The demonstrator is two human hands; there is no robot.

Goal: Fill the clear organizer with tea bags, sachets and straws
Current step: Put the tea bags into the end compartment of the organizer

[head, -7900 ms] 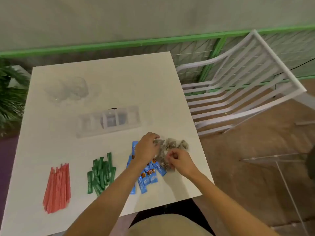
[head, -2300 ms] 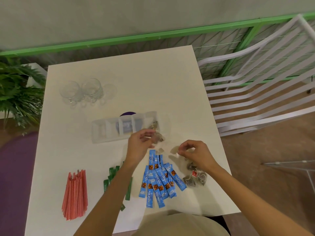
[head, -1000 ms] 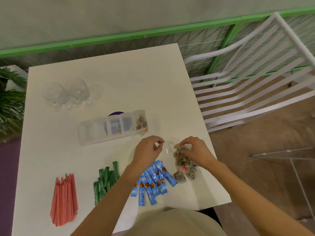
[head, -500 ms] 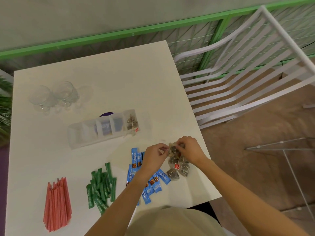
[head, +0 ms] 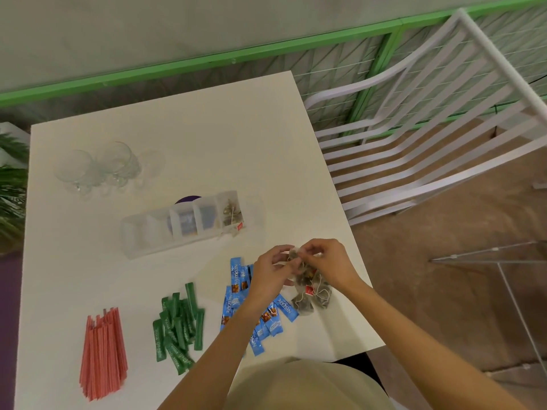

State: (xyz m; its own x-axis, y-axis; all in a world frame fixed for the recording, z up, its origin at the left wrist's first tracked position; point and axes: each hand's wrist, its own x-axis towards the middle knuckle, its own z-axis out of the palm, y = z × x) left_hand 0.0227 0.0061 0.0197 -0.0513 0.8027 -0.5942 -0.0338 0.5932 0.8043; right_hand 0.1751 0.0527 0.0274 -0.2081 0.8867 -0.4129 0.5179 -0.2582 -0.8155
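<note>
The clear organizer [head: 148,235] lies mid-table with tea bags [head: 231,216] in its rightmost compartment. A pile of tea bags [head: 310,294] lies near the table's right front. My left hand [head: 270,276] and my right hand [head: 325,263] meet just above that pile, and both pinch one tea bag [head: 294,255] between fingertips. Blue sachets [head: 260,315] lie partly under my left forearm. Green sachets [head: 179,324] and red straws [head: 103,350] lie further left.
Clear glasses [head: 97,167] stand at the back left of the white table [head: 207,137]. A white slatted chair [head: 414,137] stands to the right. A plant [head: 11,187] is past the left edge. The table's right edge runs close to my right wrist.
Over the past seconds, tea bags went into the organizer's right compartment. My left hand came back to the pile. Both hands now pinch one tea bag lifted slightly off the pile.
</note>
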